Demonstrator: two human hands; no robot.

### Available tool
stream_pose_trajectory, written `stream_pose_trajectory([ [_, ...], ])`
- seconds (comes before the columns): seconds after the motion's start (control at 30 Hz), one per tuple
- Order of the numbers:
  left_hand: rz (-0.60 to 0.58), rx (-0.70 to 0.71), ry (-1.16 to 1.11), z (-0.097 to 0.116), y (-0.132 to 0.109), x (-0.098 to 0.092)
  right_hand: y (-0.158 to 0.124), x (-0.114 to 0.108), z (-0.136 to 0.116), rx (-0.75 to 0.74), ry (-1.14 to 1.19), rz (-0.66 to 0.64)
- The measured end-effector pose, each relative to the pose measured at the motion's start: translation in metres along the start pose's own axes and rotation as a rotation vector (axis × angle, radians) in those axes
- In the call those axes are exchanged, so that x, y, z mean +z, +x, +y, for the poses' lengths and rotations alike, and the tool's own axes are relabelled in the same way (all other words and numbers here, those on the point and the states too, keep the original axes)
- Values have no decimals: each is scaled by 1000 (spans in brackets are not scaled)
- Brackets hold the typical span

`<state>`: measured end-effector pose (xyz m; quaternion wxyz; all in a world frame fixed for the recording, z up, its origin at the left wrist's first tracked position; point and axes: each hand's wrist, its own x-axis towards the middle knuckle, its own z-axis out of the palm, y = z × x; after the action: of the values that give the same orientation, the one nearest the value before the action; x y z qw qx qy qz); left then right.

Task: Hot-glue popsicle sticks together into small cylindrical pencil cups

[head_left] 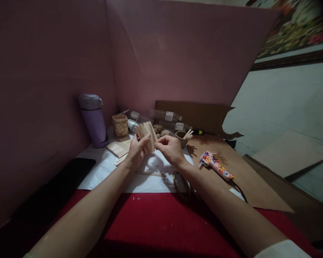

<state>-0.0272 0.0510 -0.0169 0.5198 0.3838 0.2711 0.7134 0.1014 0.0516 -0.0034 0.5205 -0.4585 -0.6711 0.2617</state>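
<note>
My left hand (136, 150) is closed around a small structure of flat wooden craft sticks (146, 132), holding it up above a white sheet of paper (104, 172). My right hand (170, 147) is closed in a pinch at the right lower edge of the same stick structure. Both forearms reach in from the bottom of the view. A flat panel of joined sticks (119, 147) lies on the paper just left of my left hand.
A purple flask (93, 120) stands at the back left beside a small woven basket (120, 125). Plastic bottles (167, 116), twine balls, a cup of sticks (183, 138), a patterned glue gun (216, 165) on brown cardboard, scissors (181, 182) and a black phone (70, 172) surround me.
</note>
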Motion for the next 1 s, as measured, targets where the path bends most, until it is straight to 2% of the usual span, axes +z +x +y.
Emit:
stream_pose_trajectory([
  [0.23, 9, -48, 6, 0, 0, -1, 2, 1, 4, 1, 43, -21],
  [1.0, 20, -39, 5, -2, 0, -1, 1, -2, 3, -71, -18, -70],
])
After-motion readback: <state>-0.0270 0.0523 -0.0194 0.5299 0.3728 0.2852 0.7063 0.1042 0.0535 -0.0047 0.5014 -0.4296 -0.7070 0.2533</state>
